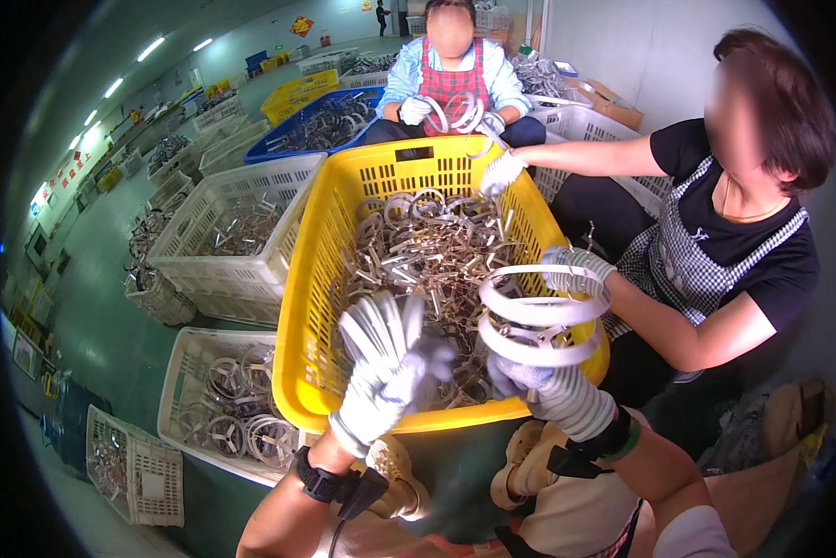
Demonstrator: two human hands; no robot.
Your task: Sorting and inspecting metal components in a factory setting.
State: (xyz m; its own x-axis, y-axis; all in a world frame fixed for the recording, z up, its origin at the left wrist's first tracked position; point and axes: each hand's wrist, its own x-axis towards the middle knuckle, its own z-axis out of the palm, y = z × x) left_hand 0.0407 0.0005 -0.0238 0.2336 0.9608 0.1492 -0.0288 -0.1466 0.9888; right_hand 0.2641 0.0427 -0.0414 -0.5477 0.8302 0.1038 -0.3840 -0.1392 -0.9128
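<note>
The left hand (378, 395) clasping strips (373, 330), I judge that rings (520, 309) pinched low by the right hand (550, 383) could topple.

left hand (385, 386): gloved, fingers curled | right hand (541, 381): gloved, gripping | left wrist (330, 454), right wrist (608, 426): just behind grips

Parts (427, 246) in basket (308, 307); rings (224, 432) in crate (178, 372) at left; co-worker (452, 79) behind, second co-worker (743, 260) right.
</note>
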